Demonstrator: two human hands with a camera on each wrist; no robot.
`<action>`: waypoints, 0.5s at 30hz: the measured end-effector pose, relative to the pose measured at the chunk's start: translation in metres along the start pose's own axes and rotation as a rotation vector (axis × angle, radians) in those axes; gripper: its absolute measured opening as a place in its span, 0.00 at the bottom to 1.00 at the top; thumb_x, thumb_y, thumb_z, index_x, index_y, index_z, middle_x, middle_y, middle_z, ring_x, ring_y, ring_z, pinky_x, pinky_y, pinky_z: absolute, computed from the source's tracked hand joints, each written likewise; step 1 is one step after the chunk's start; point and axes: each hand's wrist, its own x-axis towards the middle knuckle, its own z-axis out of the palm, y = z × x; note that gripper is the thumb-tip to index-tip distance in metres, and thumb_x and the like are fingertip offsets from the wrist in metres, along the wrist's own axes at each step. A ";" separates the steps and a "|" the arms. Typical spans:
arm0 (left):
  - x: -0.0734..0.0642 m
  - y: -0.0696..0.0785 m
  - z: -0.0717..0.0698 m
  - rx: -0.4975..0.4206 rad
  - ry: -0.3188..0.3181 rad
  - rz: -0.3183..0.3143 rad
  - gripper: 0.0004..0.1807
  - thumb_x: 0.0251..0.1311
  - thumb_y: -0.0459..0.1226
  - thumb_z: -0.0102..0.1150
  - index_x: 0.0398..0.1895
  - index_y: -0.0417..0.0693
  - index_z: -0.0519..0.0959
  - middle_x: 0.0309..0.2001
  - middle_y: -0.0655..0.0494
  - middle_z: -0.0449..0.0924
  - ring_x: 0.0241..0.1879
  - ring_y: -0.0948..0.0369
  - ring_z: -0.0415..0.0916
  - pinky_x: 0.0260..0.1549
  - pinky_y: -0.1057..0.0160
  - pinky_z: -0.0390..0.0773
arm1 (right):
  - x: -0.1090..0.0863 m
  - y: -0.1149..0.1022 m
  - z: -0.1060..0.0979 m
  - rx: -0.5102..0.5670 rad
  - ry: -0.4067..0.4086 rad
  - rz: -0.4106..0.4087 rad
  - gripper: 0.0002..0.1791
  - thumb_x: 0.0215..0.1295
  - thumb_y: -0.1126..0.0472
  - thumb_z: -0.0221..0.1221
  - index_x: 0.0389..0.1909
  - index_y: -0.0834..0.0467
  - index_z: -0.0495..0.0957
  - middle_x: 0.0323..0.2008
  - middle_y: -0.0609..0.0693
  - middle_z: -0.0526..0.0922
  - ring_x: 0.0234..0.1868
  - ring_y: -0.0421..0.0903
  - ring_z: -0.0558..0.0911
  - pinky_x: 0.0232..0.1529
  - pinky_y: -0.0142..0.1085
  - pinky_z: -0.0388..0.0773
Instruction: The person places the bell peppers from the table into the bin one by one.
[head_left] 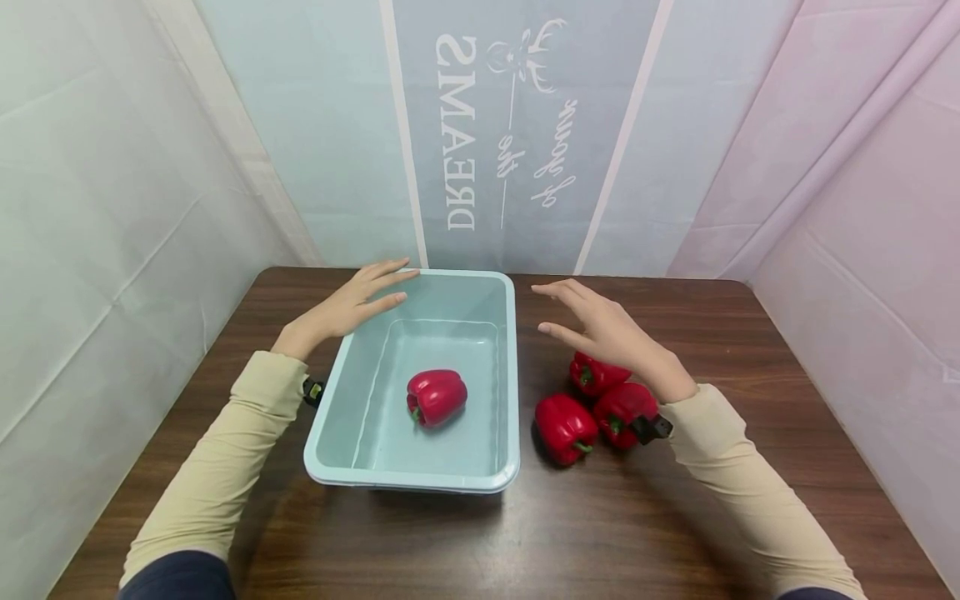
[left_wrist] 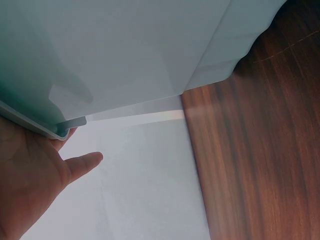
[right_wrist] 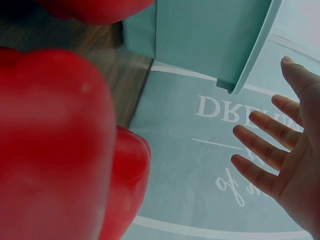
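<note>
My left hand (head_left: 358, 298) hovers at the upper left rim of a light blue plastic basin (head_left: 513, 375), fingers extended over its far corner. One red bell pepper (head_left: 437, 397) lies inside the basin. To the right of the basin my right hand (head_left: 596, 321) is held in the air with fingers spread and nothing in it. Below that hand and wrist, three red bell peppers sit close together: a front one (head_left: 566, 428), a back one (head_left: 597, 373) and a right one (head_left: 624, 413) partly hidden by the wrist camera.
The basin stands on a dark brown wooden table (head_left: 585, 533). Pale fabric (head_left: 345, 125) with printed lettering hangs behind the table's far edge, and white sheets (head_left: 885, 275) enclose the sides.
</note>
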 end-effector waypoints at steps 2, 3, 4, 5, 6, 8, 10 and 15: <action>0.000 0.000 0.000 0.003 0.000 0.002 0.26 0.68 0.53 0.41 0.69 0.70 0.58 0.73 0.61 0.47 0.71 0.52 0.39 0.64 0.41 0.45 | 0.000 -0.001 0.000 0.001 -0.006 0.002 0.30 0.62 0.45 0.57 0.64 0.47 0.64 0.55 0.42 0.70 0.54 0.41 0.73 0.49 0.44 0.74; 0.000 0.000 0.000 0.003 0.001 0.004 0.26 0.68 0.53 0.41 0.69 0.69 0.58 0.73 0.61 0.47 0.71 0.51 0.40 0.64 0.41 0.45 | -0.001 -0.001 0.000 0.001 -0.008 0.004 0.30 0.62 0.45 0.57 0.64 0.47 0.64 0.55 0.42 0.70 0.54 0.41 0.73 0.49 0.43 0.74; 0.000 0.000 0.000 0.004 0.001 0.005 0.26 0.68 0.53 0.41 0.69 0.69 0.58 0.73 0.61 0.47 0.71 0.51 0.40 0.64 0.41 0.45 | -0.001 -0.001 0.000 0.001 -0.011 0.004 0.30 0.62 0.46 0.58 0.64 0.48 0.64 0.55 0.42 0.70 0.54 0.41 0.73 0.50 0.43 0.74; 0.000 0.000 -0.001 0.004 0.001 0.004 0.26 0.68 0.53 0.41 0.69 0.69 0.58 0.73 0.61 0.47 0.71 0.52 0.40 0.64 0.41 0.45 | -0.001 -0.002 0.000 0.001 -0.013 0.006 0.31 0.61 0.46 0.59 0.64 0.48 0.65 0.55 0.42 0.71 0.54 0.41 0.73 0.50 0.44 0.74; 0.000 0.000 -0.001 0.003 0.001 0.004 0.26 0.68 0.53 0.41 0.69 0.69 0.58 0.73 0.61 0.47 0.71 0.52 0.40 0.64 0.41 0.45 | -0.001 -0.002 0.001 -0.001 -0.015 0.008 0.31 0.61 0.47 0.59 0.64 0.47 0.64 0.55 0.42 0.71 0.54 0.41 0.73 0.50 0.43 0.74; 0.000 0.000 -0.001 0.003 0.001 0.006 0.26 0.68 0.53 0.41 0.69 0.69 0.58 0.73 0.60 0.47 0.71 0.53 0.40 0.64 0.40 0.45 | -0.002 -0.002 0.001 -0.004 -0.017 0.011 0.31 0.61 0.47 0.59 0.64 0.46 0.64 0.55 0.42 0.71 0.54 0.41 0.73 0.50 0.43 0.74; 0.000 0.000 -0.001 0.004 0.002 0.007 0.26 0.68 0.53 0.41 0.69 0.69 0.58 0.73 0.60 0.47 0.71 0.54 0.40 0.64 0.40 0.45 | -0.002 -0.003 0.001 -0.007 -0.019 0.014 0.31 0.60 0.46 0.59 0.65 0.44 0.64 0.55 0.42 0.70 0.54 0.41 0.73 0.50 0.43 0.74; -0.001 -0.001 0.000 0.011 -0.001 0.009 0.26 0.68 0.53 0.41 0.69 0.69 0.58 0.73 0.60 0.47 0.72 0.54 0.40 0.64 0.41 0.45 | -0.005 -0.006 0.002 -0.010 -0.023 0.019 0.32 0.60 0.44 0.58 0.65 0.42 0.63 0.55 0.41 0.70 0.55 0.41 0.73 0.50 0.43 0.74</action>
